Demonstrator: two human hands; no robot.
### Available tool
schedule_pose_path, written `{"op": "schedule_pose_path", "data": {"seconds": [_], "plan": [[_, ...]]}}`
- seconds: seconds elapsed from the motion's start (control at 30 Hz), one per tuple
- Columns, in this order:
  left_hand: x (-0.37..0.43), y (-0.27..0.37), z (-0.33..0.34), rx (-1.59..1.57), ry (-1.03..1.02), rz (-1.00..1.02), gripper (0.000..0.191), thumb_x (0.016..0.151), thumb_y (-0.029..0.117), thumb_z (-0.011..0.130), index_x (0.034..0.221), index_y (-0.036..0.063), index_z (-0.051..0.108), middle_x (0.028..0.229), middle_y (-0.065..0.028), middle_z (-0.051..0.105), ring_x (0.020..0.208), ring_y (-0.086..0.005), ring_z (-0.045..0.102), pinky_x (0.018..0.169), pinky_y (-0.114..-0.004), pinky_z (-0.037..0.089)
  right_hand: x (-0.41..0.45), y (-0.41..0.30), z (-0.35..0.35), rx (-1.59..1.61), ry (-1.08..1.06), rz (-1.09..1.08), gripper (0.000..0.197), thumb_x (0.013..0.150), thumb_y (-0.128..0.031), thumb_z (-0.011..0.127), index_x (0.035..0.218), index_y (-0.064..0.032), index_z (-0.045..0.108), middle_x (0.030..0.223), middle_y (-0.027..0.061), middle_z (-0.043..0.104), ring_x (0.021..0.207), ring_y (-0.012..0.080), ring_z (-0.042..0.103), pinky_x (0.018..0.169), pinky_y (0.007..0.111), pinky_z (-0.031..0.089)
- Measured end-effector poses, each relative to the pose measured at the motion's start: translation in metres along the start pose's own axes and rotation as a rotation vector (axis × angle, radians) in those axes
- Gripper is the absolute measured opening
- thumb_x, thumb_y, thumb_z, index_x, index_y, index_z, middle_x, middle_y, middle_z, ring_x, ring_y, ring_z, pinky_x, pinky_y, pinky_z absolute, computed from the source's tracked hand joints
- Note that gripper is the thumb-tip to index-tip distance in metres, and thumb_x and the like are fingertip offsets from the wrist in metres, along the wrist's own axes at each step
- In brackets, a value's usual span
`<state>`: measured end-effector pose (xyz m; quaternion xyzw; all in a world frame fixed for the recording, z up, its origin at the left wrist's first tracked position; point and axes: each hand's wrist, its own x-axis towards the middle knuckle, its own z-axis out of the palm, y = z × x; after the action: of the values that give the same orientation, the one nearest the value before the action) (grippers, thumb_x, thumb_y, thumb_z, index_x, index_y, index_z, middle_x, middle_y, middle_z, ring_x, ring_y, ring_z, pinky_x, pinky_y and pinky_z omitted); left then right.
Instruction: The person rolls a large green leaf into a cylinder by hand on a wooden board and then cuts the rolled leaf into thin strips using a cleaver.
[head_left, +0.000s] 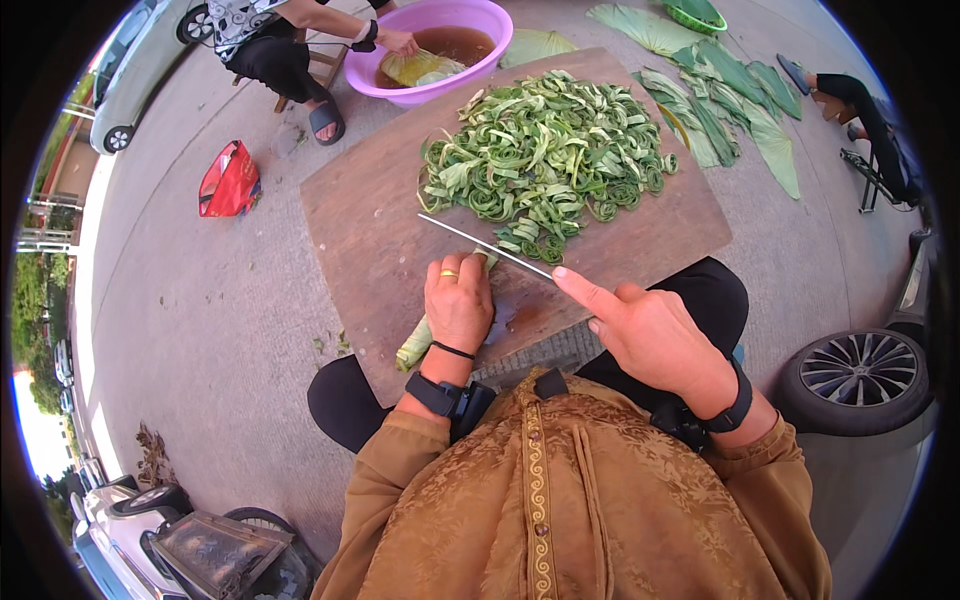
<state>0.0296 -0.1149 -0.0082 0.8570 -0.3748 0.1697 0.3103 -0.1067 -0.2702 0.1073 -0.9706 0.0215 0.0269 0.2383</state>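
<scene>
My left hand (459, 298) presses a rolled bundle of green leaves (415, 343) onto a wooden board (375, 247) across my lap; the roll's cut end shows just past my fingers. My right hand (649, 330) holds a knife, its handle hidden in my palm and my index finger laid along the back of the blade. The thin knife blade (486, 245) is seen edge-on, beside the end of the roll. Beyond it lies a large heap of leaf strips (547, 150), many still coiled. A wet patch (517, 315) shows on the board between my hands.
A person's hand (397, 43) holds leaves in a purple basin (499, 34) of brown water. Large leaves (739, 94) lie on the concrete at the upper right, near another seated person's legs (862, 105). A red bag (229, 180) stands left; a car wheel (859, 375) is at right.
</scene>
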Motion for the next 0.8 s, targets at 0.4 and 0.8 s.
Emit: {"op": "schedule_pose_path", "data": {"seconds": [0.4,0.8], "plan": [[0.012,0.006,-0.012,0.104,-0.209,-0.033,0.005,0.067,0.005,0.056,0.072,0.0059,0.058,0.078,-0.0062,0.054,0.07,-0.0253,0.048,0.061,-0.034,0.041,0.035,0.005,0.031,-0.045,0.024,-0.08,0.06,0.074,-0.009,0.053,0.128,-0.0227,0.031,0.059,0.0147,0.051,0.053,0.0328,0.052,0.049,0.041,0.042],[0.004,0.0,-0.003,0.024,-0.028,0.014,0.01,0.066,0.005,0.057,0.075,0.0072,0.059,0.077,-0.0059,0.054,0.068,-0.0255,0.049,0.06,-0.034,0.041,0.0,0.003,0.004,-0.013,0.013,0.008,0.059,0.073,-0.008,0.053,0.127,-0.0225,0.033,0.063,0.015,0.051,0.053,0.0337,0.051,0.05,0.04,0.042]]}}
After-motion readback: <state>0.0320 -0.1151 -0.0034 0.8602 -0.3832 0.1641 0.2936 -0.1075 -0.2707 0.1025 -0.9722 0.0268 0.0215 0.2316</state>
